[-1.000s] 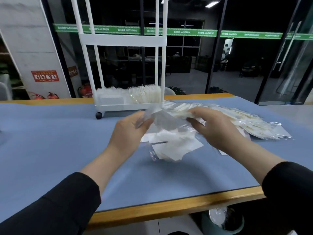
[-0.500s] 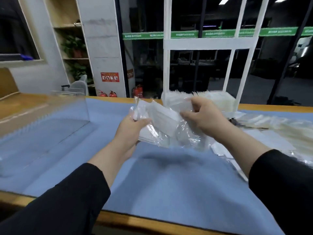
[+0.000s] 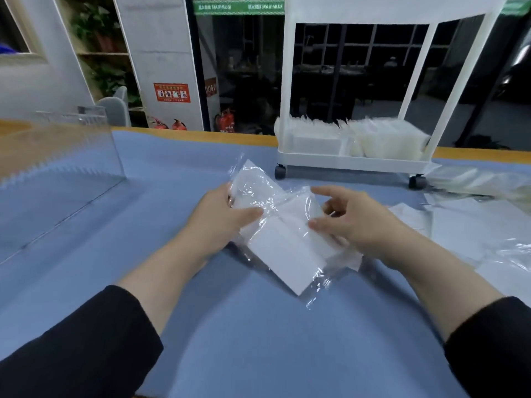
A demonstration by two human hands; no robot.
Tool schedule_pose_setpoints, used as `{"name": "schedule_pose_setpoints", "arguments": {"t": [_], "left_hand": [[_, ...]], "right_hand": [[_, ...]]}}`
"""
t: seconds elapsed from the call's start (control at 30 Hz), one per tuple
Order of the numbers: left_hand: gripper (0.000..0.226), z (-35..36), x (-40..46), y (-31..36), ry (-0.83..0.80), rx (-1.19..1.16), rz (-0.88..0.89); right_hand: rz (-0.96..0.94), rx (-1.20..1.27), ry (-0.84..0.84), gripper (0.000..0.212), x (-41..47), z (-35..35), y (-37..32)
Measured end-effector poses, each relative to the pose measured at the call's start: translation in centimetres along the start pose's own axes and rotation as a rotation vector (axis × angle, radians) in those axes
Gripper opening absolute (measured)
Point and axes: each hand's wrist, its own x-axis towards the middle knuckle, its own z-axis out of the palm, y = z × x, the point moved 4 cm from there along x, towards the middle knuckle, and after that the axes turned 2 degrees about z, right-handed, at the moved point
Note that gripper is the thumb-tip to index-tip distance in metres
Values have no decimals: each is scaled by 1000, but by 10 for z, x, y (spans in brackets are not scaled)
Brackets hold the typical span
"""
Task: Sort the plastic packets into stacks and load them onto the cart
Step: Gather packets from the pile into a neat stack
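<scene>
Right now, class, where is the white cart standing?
In the head view the white cart stands on the blue table at the upper right, beyond both hands, with loose packets lying to its right.

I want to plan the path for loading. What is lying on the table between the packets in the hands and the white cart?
In the head view, only bare blue mat lies between the held packets and the cart; nothing blocks that stretch.
</scene>
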Motion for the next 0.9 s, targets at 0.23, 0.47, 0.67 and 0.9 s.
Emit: {"name": "schedule_pose_setpoints", "arguments": {"t": [0.23,0.47,0.67,0.9], "left_hand": [[16,-5,0,0,37,-101,23],[66,-18,5,4,291,109,103],[57,6,-16,60,310,133,620],[38,63,20,65,136,165,514]], "right_hand": [[-103,35,194,44,1,-22,1],[-255,60,343,50,-10,-39,-14],[-444,-175,225,42,-24,-34,-35],[-399,-261,171,37,-8,-26,-15]]}}
